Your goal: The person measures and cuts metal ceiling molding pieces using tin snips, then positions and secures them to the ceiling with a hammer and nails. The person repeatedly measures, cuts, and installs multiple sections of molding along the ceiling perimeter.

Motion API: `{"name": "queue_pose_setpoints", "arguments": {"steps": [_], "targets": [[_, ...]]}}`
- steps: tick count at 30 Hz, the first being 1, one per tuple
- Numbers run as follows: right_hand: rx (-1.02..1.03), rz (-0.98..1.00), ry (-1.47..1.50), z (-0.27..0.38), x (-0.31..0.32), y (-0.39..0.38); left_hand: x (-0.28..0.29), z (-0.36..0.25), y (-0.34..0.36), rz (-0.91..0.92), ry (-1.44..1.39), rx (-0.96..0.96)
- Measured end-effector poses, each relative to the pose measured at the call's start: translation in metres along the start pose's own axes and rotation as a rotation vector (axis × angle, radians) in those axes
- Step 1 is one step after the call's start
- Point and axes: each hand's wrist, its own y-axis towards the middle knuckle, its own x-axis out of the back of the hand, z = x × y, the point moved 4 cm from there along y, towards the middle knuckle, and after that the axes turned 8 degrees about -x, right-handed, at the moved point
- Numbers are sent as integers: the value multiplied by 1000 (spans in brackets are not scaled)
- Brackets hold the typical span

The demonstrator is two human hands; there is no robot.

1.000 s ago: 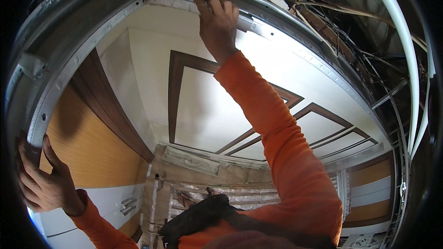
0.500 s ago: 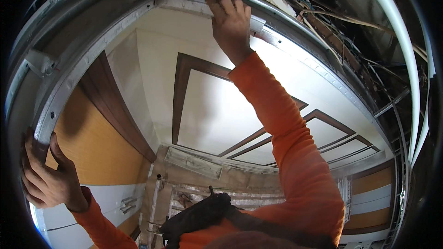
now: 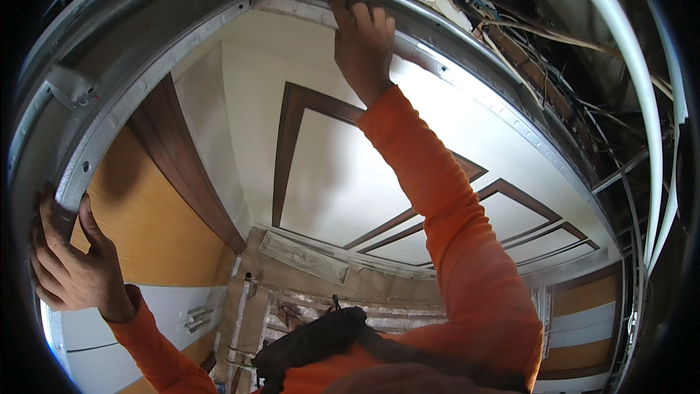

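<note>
A grey metal channel curves down the left side of the view and has small holes in it. My left hand is wrapped round its lower part, with the thumb on the inner edge. Joined to it at the upper corner, another metal channel runs along the top and to the right. My right hand reaches up and grips this one, its fingers bent over the edge and their tips partly hidden. Orange sleeves cover both my arms.
Loose cables and a thick white pipe lie beyond the frame at upper right. Inside the frame shows a white panelled surface with brown trim. A wood-coloured panel stands at left, and a black strap or pouch crosses my body.
The view has shifted slightly. My left hand appears a little higher in the picture, still round its channel. My right hand keeps its grip on the top channel.
</note>
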Motion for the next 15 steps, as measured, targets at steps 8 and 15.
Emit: {"name": "queue_pose_setpoints", "arguments": {"steps": [8,15], "targets": [[-33,82,3,5,5,3,6,-1,2,22,-19,34],[-42,75,-26,-3,-2,-5,7,-9,4,39,-19,41]]}}
